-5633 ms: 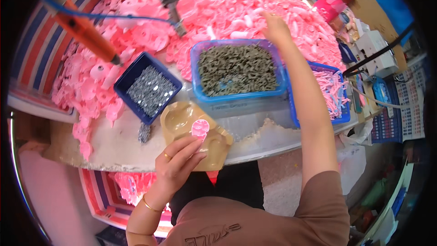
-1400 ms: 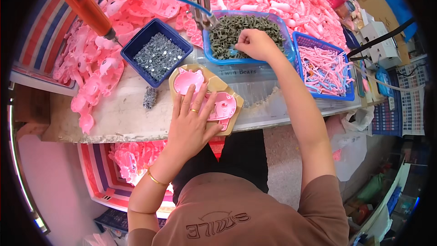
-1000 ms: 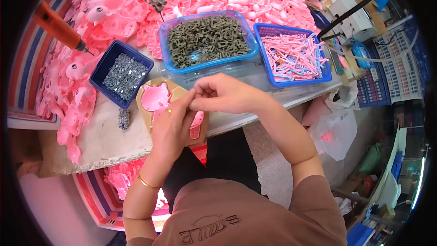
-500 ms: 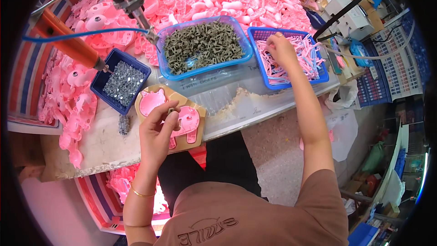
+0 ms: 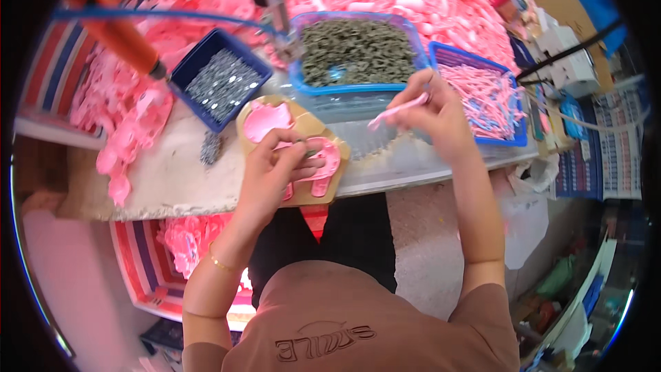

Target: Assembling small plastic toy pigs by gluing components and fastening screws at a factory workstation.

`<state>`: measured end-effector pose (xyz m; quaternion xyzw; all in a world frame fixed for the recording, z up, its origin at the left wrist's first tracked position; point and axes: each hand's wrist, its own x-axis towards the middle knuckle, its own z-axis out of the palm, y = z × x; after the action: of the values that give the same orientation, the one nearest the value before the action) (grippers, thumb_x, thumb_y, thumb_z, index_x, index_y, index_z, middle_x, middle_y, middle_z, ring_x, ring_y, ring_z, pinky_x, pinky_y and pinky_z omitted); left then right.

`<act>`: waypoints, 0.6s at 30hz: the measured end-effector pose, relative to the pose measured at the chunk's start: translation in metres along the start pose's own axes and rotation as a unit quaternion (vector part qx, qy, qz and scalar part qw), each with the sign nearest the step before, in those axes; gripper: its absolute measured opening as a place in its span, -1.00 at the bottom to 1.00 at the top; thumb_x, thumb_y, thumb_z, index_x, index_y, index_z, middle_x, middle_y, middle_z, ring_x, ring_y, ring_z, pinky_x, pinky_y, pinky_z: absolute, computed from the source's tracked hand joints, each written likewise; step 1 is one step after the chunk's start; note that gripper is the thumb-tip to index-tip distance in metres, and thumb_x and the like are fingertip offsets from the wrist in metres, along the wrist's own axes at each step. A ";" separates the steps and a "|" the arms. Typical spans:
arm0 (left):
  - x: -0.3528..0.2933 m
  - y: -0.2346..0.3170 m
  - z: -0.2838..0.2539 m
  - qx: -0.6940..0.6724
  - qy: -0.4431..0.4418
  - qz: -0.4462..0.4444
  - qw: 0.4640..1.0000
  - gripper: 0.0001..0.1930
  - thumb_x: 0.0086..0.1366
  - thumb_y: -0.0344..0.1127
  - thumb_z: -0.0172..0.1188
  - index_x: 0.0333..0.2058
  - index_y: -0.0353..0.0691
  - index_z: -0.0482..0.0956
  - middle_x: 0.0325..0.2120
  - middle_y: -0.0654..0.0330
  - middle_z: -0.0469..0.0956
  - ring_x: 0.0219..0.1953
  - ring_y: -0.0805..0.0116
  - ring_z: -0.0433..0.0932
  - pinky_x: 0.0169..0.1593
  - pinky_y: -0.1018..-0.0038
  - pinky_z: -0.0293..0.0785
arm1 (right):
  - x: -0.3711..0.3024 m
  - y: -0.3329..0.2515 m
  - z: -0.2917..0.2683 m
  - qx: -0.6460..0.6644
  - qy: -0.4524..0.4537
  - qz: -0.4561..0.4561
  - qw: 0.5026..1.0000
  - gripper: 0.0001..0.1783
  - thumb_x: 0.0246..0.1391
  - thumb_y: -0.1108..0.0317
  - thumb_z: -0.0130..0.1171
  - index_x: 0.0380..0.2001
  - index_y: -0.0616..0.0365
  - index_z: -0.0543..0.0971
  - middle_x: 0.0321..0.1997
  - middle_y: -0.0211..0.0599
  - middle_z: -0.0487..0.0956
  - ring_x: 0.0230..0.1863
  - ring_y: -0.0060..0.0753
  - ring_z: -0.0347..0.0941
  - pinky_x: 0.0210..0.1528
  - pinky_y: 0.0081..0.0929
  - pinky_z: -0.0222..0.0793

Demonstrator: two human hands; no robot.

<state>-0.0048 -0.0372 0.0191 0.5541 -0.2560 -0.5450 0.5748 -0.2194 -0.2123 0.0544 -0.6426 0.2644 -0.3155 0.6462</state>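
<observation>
My right hand (image 5: 441,120) pinches a slim pink plastic strip (image 5: 399,109) by one end, above the table between the two larger containers. My left hand (image 5: 265,182) hovers over a tan holder block (image 5: 340,182), its fingertips closed on a small olive-grey plastic part (image 5: 310,153), which the fingers partly cover. Lying in the block is a pink animal-shaped shell, with a rounded section (image 5: 267,122) showing beyond the fingers and a leg (image 5: 320,187) at the near side. Right of my right hand stands a blue basket (image 5: 506,141) of pink and bluish strips.
A blue-rimmed tub (image 5: 354,88) holds many olive-grey parts. Left of it, a dark blue bin (image 5: 219,124) contains small silvery pieces. An orange power driver (image 5: 117,27) and a metal rod (image 5: 275,3) hang above. Pink shells (image 5: 413,0) are heaped along the back.
My right hand has come out of the basket leftward, carrying a pink strip. My left hand still pinches the olive-grey part over the block. The whole view has shifted.
</observation>
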 end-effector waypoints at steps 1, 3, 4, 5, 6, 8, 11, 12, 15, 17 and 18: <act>0.001 -0.002 0.004 -0.006 -0.006 -0.005 1.000 -0.82 0.44 -0.31 0.01 -0.13 -0.30 0.38 -0.15 -0.03 0.60 -0.13 0.21 0.66 -0.08 0.40 0.62 | -0.007 0.000 0.022 0.030 -0.039 0.001 0.999 -0.80 -0.01 0.55 0.31 -0.32 0.19 0.50 -0.35 -0.27 0.61 -0.41 -0.57 0.53 -0.40 -0.67 0.43; -0.002 -0.002 0.010 -0.013 -0.003 -0.010 1.000 -0.83 0.44 -0.28 0.00 -0.16 -0.27 0.39 -0.16 0.01 0.60 -0.14 0.21 0.66 -0.09 0.43 0.62 | -0.019 0.010 0.055 0.043 -0.056 0.031 0.997 -0.82 0.00 0.57 0.31 -0.33 0.21 0.51 -0.35 -0.25 0.62 -0.40 -0.56 0.54 -0.37 -0.65 0.46; -0.004 -0.001 0.013 -0.009 -0.001 0.003 1.000 -0.83 0.45 -0.28 0.00 -0.17 -0.27 0.38 -0.18 0.02 0.60 -0.14 0.20 0.66 -0.09 0.44 0.62 | -0.022 0.014 0.065 0.049 -0.058 0.056 0.996 -0.83 0.01 0.58 0.32 -0.34 0.24 0.52 -0.34 -0.22 0.63 -0.39 -0.55 0.56 -0.33 -0.63 0.49; -0.005 0.000 0.014 -0.005 0.000 0.015 1.000 -0.83 0.45 -0.27 0.00 -0.19 -0.27 0.37 -0.20 0.03 0.60 -0.14 0.19 0.66 -0.10 0.45 0.63 | -0.022 0.019 0.069 0.051 -0.064 0.058 0.995 -0.83 0.01 0.58 0.32 -0.34 0.24 0.52 -0.34 -0.22 0.63 -0.39 -0.55 0.56 -0.33 -0.63 0.49; -0.007 0.000 0.015 -0.007 0.005 0.015 1.000 -0.83 0.45 -0.27 0.00 -0.19 -0.27 0.37 -0.20 0.03 0.60 -0.14 0.19 0.66 -0.10 0.45 0.63 | -0.022 0.026 0.073 0.062 -0.043 0.055 0.996 -0.85 0.04 0.58 0.30 -0.34 0.26 0.53 -0.34 -0.21 0.63 -0.36 -0.53 0.57 -0.31 -0.61 0.51; -0.008 -0.001 0.013 -0.036 0.004 0.014 0.999 -0.83 0.45 -0.27 0.00 -0.21 -0.26 0.38 -0.22 0.04 0.59 -0.12 0.19 0.66 -0.11 0.49 0.63 | -0.023 0.030 0.077 0.072 -0.026 0.055 0.996 -0.87 0.07 0.58 0.29 -0.33 0.29 0.53 -0.34 -0.19 0.64 -0.34 -0.52 0.59 -0.29 -0.60 0.53; -0.009 -0.004 0.010 -0.047 -0.002 0.013 0.999 -0.84 0.45 -0.29 0.01 -0.22 -0.28 0.38 -0.21 0.01 0.58 -0.10 0.18 0.65 -0.09 0.47 0.63 | -0.026 0.032 0.079 0.050 0.008 0.085 0.995 -0.86 0.06 0.58 0.30 -0.33 0.30 0.53 -0.34 -0.19 0.64 -0.30 -0.50 0.61 -0.27 -0.59 0.54; -0.010 -0.005 0.010 -0.053 -0.009 0.019 0.998 -0.84 0.45 -0.30 0.01 -0.22 -0.29 0.38 -0.21 0.01 0.58 -0.10 0.18 0.65 -0.08 0.46 0.63 | -0.028 0.033 0.079 0.038 0.011 0.066 0.997 -0.88 0.07 0.55 0.30 -0.33 0.30 0.55 -0.34 -0.23 0.64 -0.28 -0.51 0.61 -0.26 -0.60 0.55; -0.010 -0.007 0.012 -0.084 -0.002 0.030 0.996 -0.84 0.45 -0.34 0.02 -0.19 -0.35 0.38 -0.19 -0.01 0.58 -0.14 0.27 0.65 -0.07 0.47 0.65 | -0.034 0.028 0.084 -0.031 0.034 0.013 0.999 -0.89 0.05 0.55 0.32 -0.36 0.30 0.57 -0.33 -0.24 0.65 -0.30 -0.52 0.60 -0.24 -0.60 0.54; -0.010 -0.009 0.015 -0.082 0.014 0.037 0.996 -0.84 0.45 -0.35 0.01 -0.19 -0.35 0.37 -0.19 -0.01 0.58 -0.14 0.27 0.65 -0.07 0.47 0.65 | -0.038 0.030 0.088 -0.088 0.054 -0.022 0.994 -0.89 0.03 0.58 0.32 -0.39 0.30 0.57 -0.33 -0.21 0.65 -0.32 -0.52 0.59 -0.24 -0.59 0.54; -0.011 -0.011 0.016 -0.079 0.029 0.045 0.995 -0.84 0.45 -0.35 0.01 -0.20 -0.36 0.37 -0.20 -0.02 0.57 -0.15 0.26 0.66 -0.07 0.47 0.64 | -0.040 0.033 0.090 -0.135 0.059 -0.070 0.987 -0.89 0.01 0.59 0.33 -0.40 0.30 0.57 -0.33 -0.21 0.65 -0.32 -0.53 0.59 -0.24 -0.59 0.53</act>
<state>-0.0256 -0.0311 0.0167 0.5102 -0.2198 -0.5210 0.6480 -0.1768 -0.1234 0.0218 -0.7210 0.2964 -0.3589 0.5134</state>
